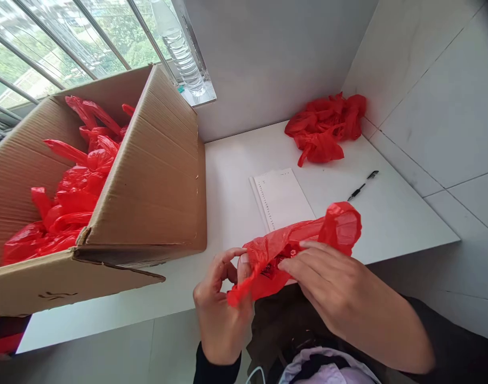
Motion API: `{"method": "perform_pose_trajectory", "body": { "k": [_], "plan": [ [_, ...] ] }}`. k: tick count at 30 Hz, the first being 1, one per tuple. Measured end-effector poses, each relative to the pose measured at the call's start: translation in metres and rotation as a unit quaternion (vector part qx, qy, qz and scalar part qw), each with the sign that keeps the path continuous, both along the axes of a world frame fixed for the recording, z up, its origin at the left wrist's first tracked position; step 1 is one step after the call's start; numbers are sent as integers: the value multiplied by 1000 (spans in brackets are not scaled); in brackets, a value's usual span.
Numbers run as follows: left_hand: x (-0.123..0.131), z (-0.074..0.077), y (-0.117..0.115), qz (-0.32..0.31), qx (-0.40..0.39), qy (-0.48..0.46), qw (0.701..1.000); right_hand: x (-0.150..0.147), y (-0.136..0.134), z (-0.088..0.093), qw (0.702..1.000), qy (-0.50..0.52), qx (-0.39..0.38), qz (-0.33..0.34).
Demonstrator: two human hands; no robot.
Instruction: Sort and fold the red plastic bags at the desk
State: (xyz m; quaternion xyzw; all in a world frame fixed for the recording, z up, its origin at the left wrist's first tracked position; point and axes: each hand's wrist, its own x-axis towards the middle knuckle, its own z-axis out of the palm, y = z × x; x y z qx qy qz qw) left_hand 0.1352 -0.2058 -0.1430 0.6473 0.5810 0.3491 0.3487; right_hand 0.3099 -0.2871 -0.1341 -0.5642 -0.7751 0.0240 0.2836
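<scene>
A thin red plastic bag (273,248) is held over the table's front edge, its mouth spread apart. My left hand (223,298) pinches the near-left rim between thumb and fingers. From the right, my right hand (327,277) reaches into the mouth, its fingers drawn together at small dark and reddish pieces (272,266) inside. Those pieces are too small and shadowed to name, and what the right fingertips grip is hidden. Just behind the bag lies a white notebook (284,194) with a column of small handwritten marks; the bag covers its near end.
At the left stands an open cardboard box (148,181) filled with red plastic bags (79,186). More crumpled red bags (327,128) lie in the table's back right corner, near a black pen (358,190). A clear bottle (183,58) stands on the windowsill. Tiled wall (439,117) bounds the right.
</scene>
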Motion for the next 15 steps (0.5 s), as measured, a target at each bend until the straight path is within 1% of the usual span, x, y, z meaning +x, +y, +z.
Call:
{"method": "perform_pose_trajectory", "body": {
  "k": [2, 4, 5, 7, 9, 10, 12, 13, 15],
  "plan": [
    [1, -2, 0, 6, -29, -8, 1000, 4, 5, -1, 996, -70, -47, -6],
    [2, -4, 0, 4, -40, -27, 999, 8, 5, 0, 983, -131, -124, -21],
    [1, -4, 1, -3, -35, -32, 999, 9, 6, 0, 971, -160, -175, -26],
    [-1, -3, 3, -32, -24, -32, 999, 11, 11, -3, 937, -193, -291, -20],
    [-6, 2, 8, -92, -45, -35, 994, 11, 22, -10, 911, -185, -368, 11],
    [-10, 4, 11, -134, -75, -41, 987, 11, 28, -15, 908, -169, -382, 30],
    [-17, 10, 18, -226, -145, -67, 961, 9, 39, -27, 916, -119, -380, 53],
    [-21, 12, 21, -268, -170, -85, 944, 8, 44, -33, 921, -84, -376, 52],
    [-27, 13, 26, -328, -186, -141, 915, 4, 50, -44, 928, -10, -372, 28]
  ]
}}
